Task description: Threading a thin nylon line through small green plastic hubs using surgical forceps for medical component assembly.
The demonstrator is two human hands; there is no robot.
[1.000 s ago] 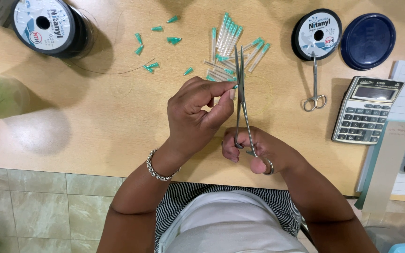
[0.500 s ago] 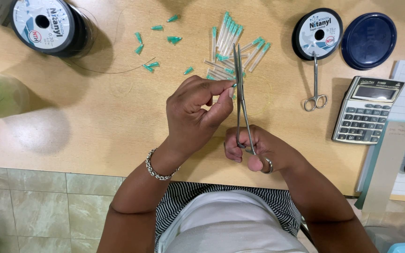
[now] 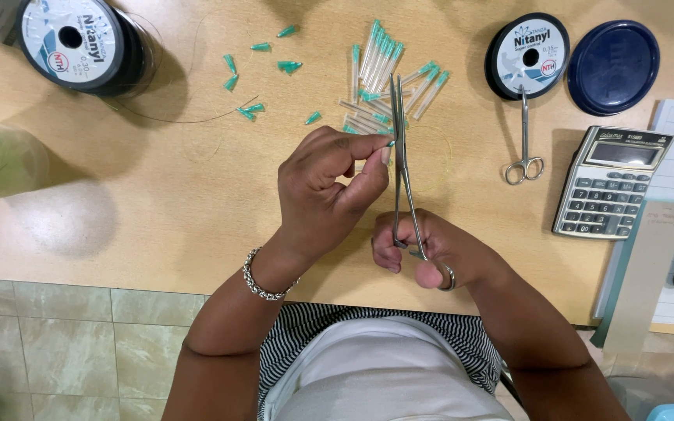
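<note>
Right hand (image 3: 431,251) closed around the ring handles of slim metal forceps (image 3: 401,156), tips pointing away over the wooden table (image 3: 157,195). Left hand (image 3: 329,187) pinched, thumb and forefinger meeting on a small green-tipped needle (image 3: 388,143) just beside the forceps tips, above scattered needles (image 3: 384,70).

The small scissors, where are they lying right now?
In the head view the small scissors lie on the table at upper right, tips by the smaller spool, handles just left of the calculator, untouched by either hand.
</note>
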